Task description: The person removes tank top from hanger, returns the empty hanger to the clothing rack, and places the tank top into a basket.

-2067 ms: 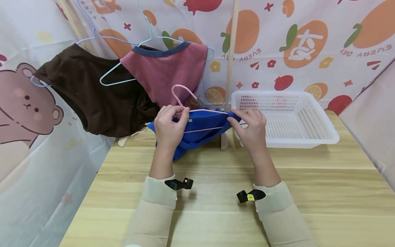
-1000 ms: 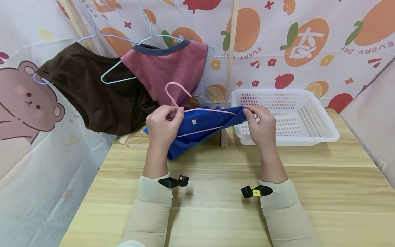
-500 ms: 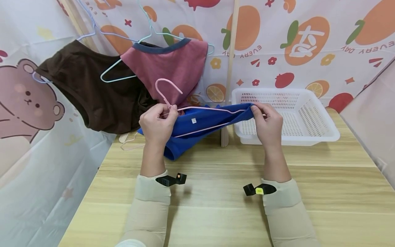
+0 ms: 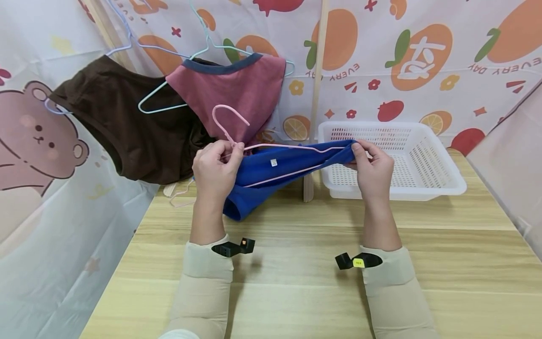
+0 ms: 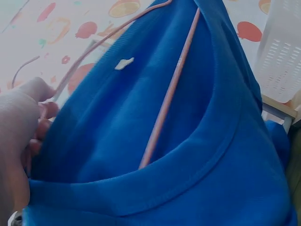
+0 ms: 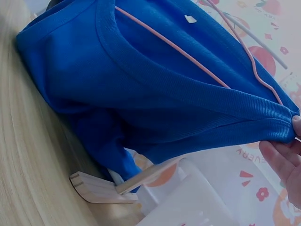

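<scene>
My left hand (image 4: 217,167) pinches the pink clothes hanger (image 4: 288,146) just below its hook, which sticks up above the thumb. A blue shirt (image 4: 254,197) hangs from the hanger, with a small white label inside its neck opening. The hanger's lower bar crosses that opening, as the left wrist view shows. My right hand (image 4: 374,172) pinches the shirt's collar (image 6: 282,120) at its right end, where the hanger's shoulder runs into the cloth. The collar is stretched between both hands. The hanger's right tip is hidden in the fabric.
A white basket (image 4: 423,190) stands at the back right of the wooden table (image 4: 296,282). Behind my left hand hang a brown garment (image 4: 127,122) and a pink shirt (image 4: 237,89) on hangers. A wooden post (image 4: 318,84) rises between shirt and basket.
My right hand has moved right, drawing the collar out over the hanger's right shoulder. My left hand has shifted left with the hook. The neck opening is stretched wider.
</scene>
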Demonstrator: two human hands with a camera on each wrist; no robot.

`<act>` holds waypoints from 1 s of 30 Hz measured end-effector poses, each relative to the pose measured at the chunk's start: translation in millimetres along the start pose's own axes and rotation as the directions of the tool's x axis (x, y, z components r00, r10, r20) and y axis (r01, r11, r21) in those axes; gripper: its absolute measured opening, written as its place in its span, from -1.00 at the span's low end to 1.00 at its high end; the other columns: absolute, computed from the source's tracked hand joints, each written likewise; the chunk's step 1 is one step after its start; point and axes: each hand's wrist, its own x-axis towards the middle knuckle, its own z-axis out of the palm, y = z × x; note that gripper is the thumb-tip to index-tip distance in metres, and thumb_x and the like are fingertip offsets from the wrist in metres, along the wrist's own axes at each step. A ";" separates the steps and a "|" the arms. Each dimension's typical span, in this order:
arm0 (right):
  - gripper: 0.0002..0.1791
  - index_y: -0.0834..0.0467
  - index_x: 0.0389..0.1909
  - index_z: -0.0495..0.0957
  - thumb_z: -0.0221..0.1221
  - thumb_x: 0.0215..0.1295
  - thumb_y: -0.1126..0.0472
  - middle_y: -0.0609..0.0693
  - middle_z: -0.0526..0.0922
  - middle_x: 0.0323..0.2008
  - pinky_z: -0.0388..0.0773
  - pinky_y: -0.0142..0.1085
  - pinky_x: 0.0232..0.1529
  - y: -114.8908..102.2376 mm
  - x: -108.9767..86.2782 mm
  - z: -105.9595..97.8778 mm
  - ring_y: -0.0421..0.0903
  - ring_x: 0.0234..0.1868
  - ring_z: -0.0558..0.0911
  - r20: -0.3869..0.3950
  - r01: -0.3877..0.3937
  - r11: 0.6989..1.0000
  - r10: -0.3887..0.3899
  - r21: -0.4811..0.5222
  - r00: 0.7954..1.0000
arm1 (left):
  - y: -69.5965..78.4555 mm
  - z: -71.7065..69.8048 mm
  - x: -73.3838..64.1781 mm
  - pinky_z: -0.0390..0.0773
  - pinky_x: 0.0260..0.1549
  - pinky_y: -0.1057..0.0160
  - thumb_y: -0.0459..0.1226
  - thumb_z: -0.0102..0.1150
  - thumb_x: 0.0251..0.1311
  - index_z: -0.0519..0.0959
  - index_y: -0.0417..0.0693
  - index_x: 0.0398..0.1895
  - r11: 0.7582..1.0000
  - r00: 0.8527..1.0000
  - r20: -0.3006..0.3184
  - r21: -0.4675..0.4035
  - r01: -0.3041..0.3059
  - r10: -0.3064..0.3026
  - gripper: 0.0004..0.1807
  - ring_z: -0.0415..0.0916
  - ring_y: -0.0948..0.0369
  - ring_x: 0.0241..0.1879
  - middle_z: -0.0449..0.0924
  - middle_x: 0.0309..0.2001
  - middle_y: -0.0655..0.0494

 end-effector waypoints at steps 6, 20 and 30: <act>-0.70 0.33 -0.07 0.67 0.24 0.33 0.18 0.06 0.71 -0.24 0.66 -0.34 -0.34 -1.0 0.4 -2.6 -0.17 -0.42 0.76 -0.011 -0.015 0.998 0.015 0.057 1.000 | 0.5 -3.3 0.9 0.36 -0.40 0.17 -0.15 0.22 0.28 0.65 -0.19 -0.52 1.000 0.999 0.047 0.004 -0.022 0.021 -0.68 0.45 0.08 -0.49 0.59 -0.55 -0.05; -0.74 0.33 -0.09 0.66 0.23 0.33 0.22 0.10 0.68 -0.25 0.66 -0.33 -0.33 -1.8 2.2 -5.2 -0.13 -0.39 0.75 -0.023 -0.063 0.988 0.067 0.144 0.997 | 1.0 -3.0 0.4 0.22 -0.52 0.38 -0.16 0.23 0.26 0.61 -0.18 -0.56 1.000 1.000 0.019 -0.015 0.015 -0.015 -0.69 0.36 0.18 -0.56 0.51 -0.59 -0.03; -0.79 0.35 -0.13 0.64 0.22 0.33 0.28 0.11 0.71 -0.30 0.67 -0.29 -0.35 0.8 3.3 -2.5 -0.10 -0.42 0.75 0.042 -0.153 0.934 0.148 0.322 0.988 | 2.2 -2.1 -0.1 0.20 -0.54 0.34 -0.17 0.21 0.26 0.58 -0.22 -0.57 1.000 0.999 -0.038 -0.005 0.013 -0.014 -0.67 0.35 0.17 -0.58 0.50 -0.61 -0.04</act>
